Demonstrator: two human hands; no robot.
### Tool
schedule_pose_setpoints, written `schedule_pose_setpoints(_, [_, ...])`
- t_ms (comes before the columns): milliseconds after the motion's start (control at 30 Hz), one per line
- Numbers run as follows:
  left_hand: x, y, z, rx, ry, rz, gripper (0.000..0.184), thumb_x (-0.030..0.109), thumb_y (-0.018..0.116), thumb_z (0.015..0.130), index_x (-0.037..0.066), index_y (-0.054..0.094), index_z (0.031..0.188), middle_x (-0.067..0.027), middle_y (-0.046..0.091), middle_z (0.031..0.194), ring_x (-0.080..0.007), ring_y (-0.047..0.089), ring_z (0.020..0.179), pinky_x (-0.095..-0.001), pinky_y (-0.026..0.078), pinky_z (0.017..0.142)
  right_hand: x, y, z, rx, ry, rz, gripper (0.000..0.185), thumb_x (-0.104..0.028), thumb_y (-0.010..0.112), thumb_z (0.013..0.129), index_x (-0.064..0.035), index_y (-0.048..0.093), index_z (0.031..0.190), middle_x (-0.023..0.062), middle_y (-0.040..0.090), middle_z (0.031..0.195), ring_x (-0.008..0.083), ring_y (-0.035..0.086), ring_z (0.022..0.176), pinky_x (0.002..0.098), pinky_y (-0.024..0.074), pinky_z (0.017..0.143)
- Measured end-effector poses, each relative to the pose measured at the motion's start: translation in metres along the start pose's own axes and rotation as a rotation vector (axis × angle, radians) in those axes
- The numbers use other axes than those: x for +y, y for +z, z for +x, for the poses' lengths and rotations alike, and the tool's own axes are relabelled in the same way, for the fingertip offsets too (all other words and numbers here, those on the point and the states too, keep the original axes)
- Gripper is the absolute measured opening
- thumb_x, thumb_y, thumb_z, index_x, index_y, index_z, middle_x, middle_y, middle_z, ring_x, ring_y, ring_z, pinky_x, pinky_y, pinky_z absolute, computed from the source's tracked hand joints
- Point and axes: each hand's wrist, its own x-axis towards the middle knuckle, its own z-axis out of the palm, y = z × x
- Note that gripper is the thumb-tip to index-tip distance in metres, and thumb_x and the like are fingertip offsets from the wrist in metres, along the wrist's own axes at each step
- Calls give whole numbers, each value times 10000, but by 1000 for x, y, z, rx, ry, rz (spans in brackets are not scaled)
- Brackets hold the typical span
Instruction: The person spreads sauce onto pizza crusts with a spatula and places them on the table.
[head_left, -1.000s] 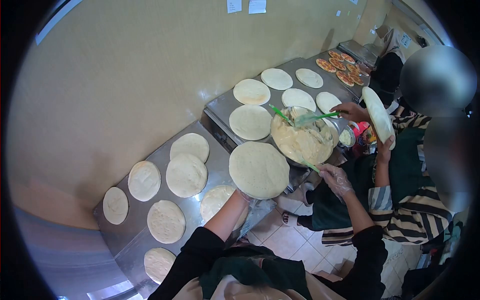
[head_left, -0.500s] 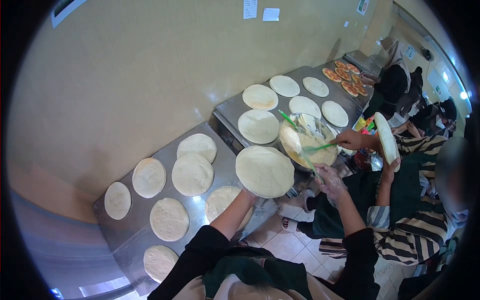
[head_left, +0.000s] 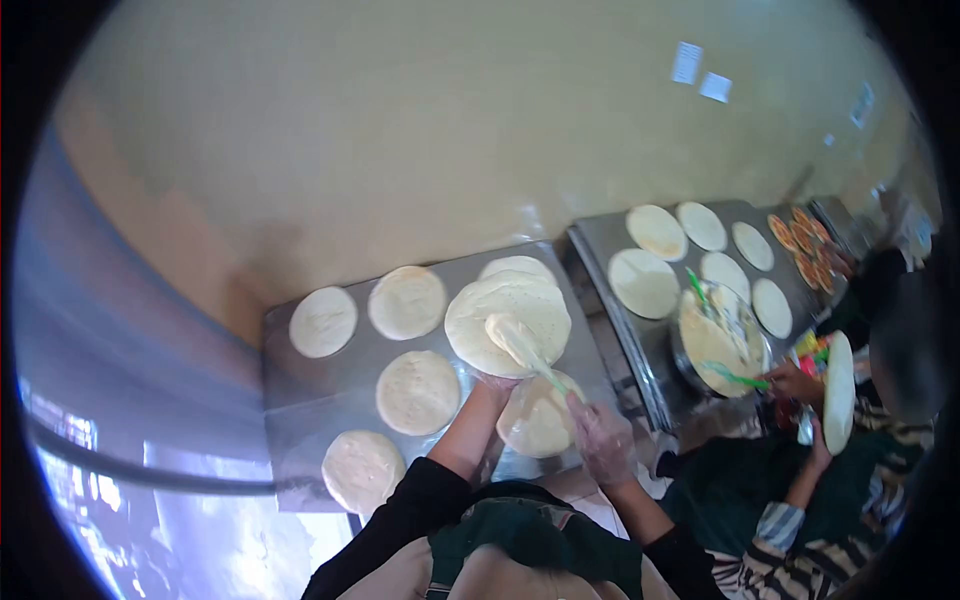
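My left hand (head_left: 496, 382), in a clear glove, holds up a round flatbread (head_left: 480, 330) from below; most of its fingers are hidden under the bread. In my gloved right hand (head_left: 602, 440) is a spatula (head_left: 548, 372) with a green handle. Its head is loaded with pale cream (head_left: 511, 335) and lies over the middle of the bread. Below and around are more round breads (head_left: 418, 392) on the metal table (head_left: 290, 425).
A large bowl of cream (head_left: 715, 350) stands at the right. A co-worker's hand (head_left: 793, 384) holds a green spatula in it, and the other hand holds a bread (head_left: 839, 392). Behind are breads on a second table (head_left: 592, 232) and topped pizzas (head_left: 803, 238).
My view has swung left. Both my hands have moved away from the bowl to above the left table, and the spatula has come out of the bowl with cream and onto the held bread.
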Motion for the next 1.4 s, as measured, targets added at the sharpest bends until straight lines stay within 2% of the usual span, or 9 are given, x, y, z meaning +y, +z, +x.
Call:
schedule_pose_setpoints(233, [125, 13, -89, 30, 249, 95, 599, 505, 388, 1009, 185, 333, 1512, -102, 407, 1525, -300, 419, 1382, -538, 390, 1115, 20, 6, 2, -187, -203, -79, 389, -38, 651, 838, -189, 702, 1193, 88, 561, 721, 277, 584, 606, 411, 476, 548])
schedule_pose_setpoints(300, [144, 15, -115, 38, 308, 108, 599, 504, 390, 1009, 185, 332, 1512, -102, 407, 1525, -300, 419, 1382, -538, 390, 1115, 8, 14, 27, -11, -48, 345, 365, -31, 634, 848, -143, 707, 1188, 114, 591, 745, 292, 594, 613, 391, 481, 568])
schedule_pose_setpoints(467, [142, 21, -144, 53, 413, 157, 599, 502, 392, 1009, 184, 331, 1513, -102, 406, 1525, -299, 420, 1382, -536, 391, 1115, -79, 59, 63, -43, -288, 559, 379, -50, 615, 866, -148, 690, 1224, 135, 599, 767, 289, 611, 632, 394, 490, 579])
schedule_pose_setpoints(533, [143, 23, -151, 54, 442, 178, 599, 502, 394, 1009, 184, 331, 1513, -102, 406, 1525, -299, 420, 1381, -536, 391, 1115, -96, 94, 63, -59, -517, 219, 400, -82, 617, 878, -193, 663, 1259, 121, 575, 749, 283, 623, 639, 414, 497, 570])
schedule_pose_setpoints(667, [153, 27, -188, 56, 499, 195, 600, 500, 396, 1008, 183, 330, 1513, -102, 406, 1525, -299, 420, 1381, -535, 391, 1115, -108, 96, 101, -164, -403, 36, 399, -117, 633, 877, -233, 654, 1258, 96, 562, 752, 270, 632, 640, 424, 502, 551])
schedule_pose_setpoints(833, [162, 29, -203, 61, 553, 206, 600, 499, 399, 1008, 183, 329, 1513, -102, 406, 1525, -298, 421, 1381, -533, 392, 1114, -120, 87, 105, -37, -226, 428, 420, -100, 671, 841, -248, 671, 1233, 85, 565, 779, 251, 607, 602, 410, 497, 513])
schedule_pose_setpoints(933, [161, 28, -212, 64, 582, 207, 600, 498, 401, 1008, 183, 328, 1514, -102, 406, 1524, -298, 421, 1381, -532, 392, 1114, -122, 77, 65, -40, -562, 406, 442, -58, 659, 846, -228, 668, 1253, 97, 545, 752, 273, 585, 592, 406, 487, 524])
schedule_pose_setpoints(1233, [172, 35, -237, 88, 612, 225, 601, 495, 406, 1007, 182, 326, 1514, -102, 406, 1524, -297, 422, 1380, -530, 393, 1114, -115, 97, 99, -22, -287, 560, 499, 21, 637, 824, -230, 675, 1254, 93, 554, 758, 242, 596, 601, 358, 471, 532])
schedule_pose_setpoints(1400, [175, 37, -247, 100, 618, 222, 602, 493, 409, 1007, 181, 325, 1514, -103, 406, 1524, -297, 422, 1380, -529, 394, 1114, -115, 100, 105, -92, -588, 307, 502, -4, 643, 837, -240, 647, 1280, 83, 545, 757, 261, 582, 580, 376, 483, 529])
